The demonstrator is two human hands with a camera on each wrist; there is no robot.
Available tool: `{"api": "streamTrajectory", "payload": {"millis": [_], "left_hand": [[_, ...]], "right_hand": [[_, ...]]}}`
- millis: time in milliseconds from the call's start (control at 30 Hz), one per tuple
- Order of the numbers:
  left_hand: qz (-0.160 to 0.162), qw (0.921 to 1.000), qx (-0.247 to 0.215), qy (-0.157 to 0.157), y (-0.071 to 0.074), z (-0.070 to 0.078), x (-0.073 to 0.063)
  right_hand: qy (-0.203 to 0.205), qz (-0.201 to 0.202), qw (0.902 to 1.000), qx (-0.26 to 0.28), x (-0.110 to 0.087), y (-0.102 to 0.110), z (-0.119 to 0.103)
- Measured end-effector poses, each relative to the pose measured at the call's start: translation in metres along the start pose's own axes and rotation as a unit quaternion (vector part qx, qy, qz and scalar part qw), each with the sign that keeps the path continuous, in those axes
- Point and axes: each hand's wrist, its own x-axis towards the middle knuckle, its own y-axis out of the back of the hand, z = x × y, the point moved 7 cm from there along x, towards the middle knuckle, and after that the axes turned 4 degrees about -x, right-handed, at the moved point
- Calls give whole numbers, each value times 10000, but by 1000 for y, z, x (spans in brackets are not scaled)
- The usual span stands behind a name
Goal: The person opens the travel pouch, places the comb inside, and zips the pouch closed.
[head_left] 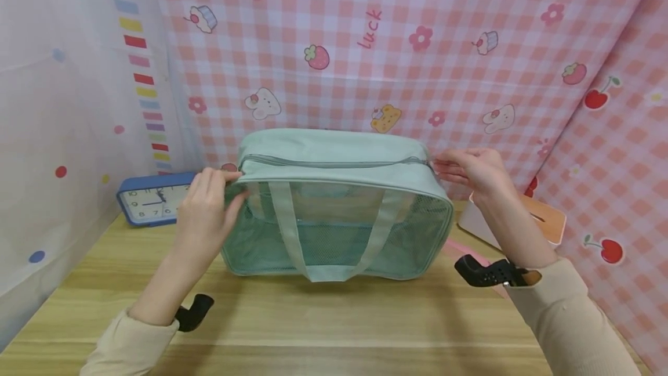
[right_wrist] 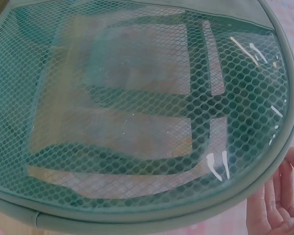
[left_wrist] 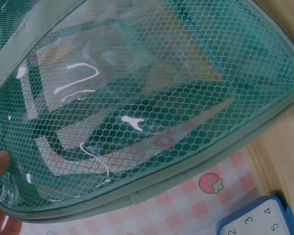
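A mint-green toiletry bag (head_left: 336,149) with clear mesh-patterned sides stands upright on the table. Its grey zipper (head_left: 323,164) runs along the top, and one strap handle (head_left: 284,225) hangs down the front. At the upper left corner, my left hand (head_left: 204,202) pinches the bag's edge, thumb on the front face. My right hand (head_left: 477,170) is at the right end of the zipper, thumb and fingertips pinched together there; the zipper pull itself is hidden. Through the mesh panel (right_wrist: 137,122) in the right wrist view, the bag's far side shows.
Left of the bag stands a blue clock (head_left: 151,199). A white tissue box (head_left: 480,222) with a wooden lid sits behind my right forearm, near a pink flat item (head_left: 461,248). Pink checked cloth (head_left: 339,91) hangs behind the wooden table (head_left: 323,329).
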Motion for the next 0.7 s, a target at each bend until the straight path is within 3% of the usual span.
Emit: {"api": "streamTrajectory", "payload": {"millis": [133, 400, 600, 700], "left_hand": [[-19, 10000, -9, -10, -1, 0, 2], [-28, 10000, 2, 5, 0, 2, 2], [1, 10000, 31, 9, 1, 3, 0], [53, 10000, 41, 2, 1, 2, 0]], "right_hand": [[-27, -6, 9999, -155, 1, -3, -4], [-29, 244, 9938, -1085, 0, -12, -8], [413, 188, 9813, -1872, -1, -21, -18], [502, 111, 9789, -1978, -1, -31, -23]]}}
